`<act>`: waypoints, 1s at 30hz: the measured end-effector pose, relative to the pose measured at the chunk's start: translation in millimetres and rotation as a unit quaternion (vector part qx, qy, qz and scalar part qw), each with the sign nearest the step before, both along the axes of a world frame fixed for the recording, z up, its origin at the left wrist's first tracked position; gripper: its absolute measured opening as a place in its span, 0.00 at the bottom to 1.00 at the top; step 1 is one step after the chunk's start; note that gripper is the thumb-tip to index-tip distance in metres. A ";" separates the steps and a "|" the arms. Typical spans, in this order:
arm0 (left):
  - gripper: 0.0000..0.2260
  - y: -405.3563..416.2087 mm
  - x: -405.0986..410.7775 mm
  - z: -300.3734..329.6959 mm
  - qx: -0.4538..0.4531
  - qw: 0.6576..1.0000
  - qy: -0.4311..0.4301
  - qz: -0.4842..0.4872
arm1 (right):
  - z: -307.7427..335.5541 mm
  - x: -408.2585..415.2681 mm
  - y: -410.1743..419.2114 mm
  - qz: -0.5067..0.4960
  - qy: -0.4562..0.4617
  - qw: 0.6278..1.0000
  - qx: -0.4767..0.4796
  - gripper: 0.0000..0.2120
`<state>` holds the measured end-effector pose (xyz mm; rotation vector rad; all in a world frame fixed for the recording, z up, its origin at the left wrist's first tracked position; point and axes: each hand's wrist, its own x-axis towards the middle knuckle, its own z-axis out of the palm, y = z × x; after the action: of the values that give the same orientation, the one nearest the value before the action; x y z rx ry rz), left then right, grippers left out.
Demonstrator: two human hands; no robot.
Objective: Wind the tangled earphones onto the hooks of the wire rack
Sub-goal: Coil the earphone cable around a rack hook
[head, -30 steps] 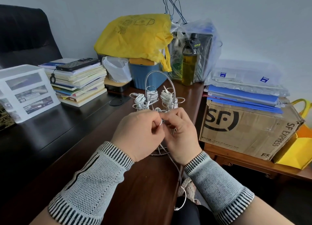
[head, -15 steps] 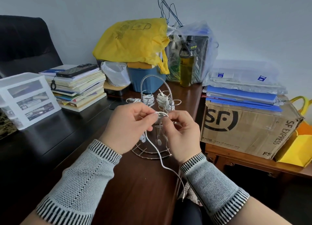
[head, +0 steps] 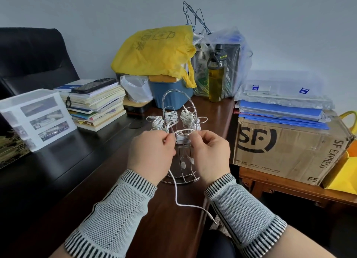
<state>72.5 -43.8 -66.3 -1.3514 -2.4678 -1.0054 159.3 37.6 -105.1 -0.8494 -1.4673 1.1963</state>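
Both my hands, left and right, pinch thin white earphone cord looped across silver wire rack's front hook, between them.

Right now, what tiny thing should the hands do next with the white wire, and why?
Probably lay the loop down over the front hook's coil. Both the left hand and the right hand pinch it just above that coil, and a loose tail hangs down to the table, so more winding remains.
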 end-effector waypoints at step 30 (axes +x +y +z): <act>0.10 -0.9 8.3 -36.4 0.200 0.916 -0.343 -0.054 | 13.4 -5.4 7.8 0.010 0.049 0.984 -0.172 0.11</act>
<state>80.8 -44.6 -102.7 -1.1305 -2.3818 -2.1803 153.8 45.4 -91.7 -0.9916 -1.2094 1.5133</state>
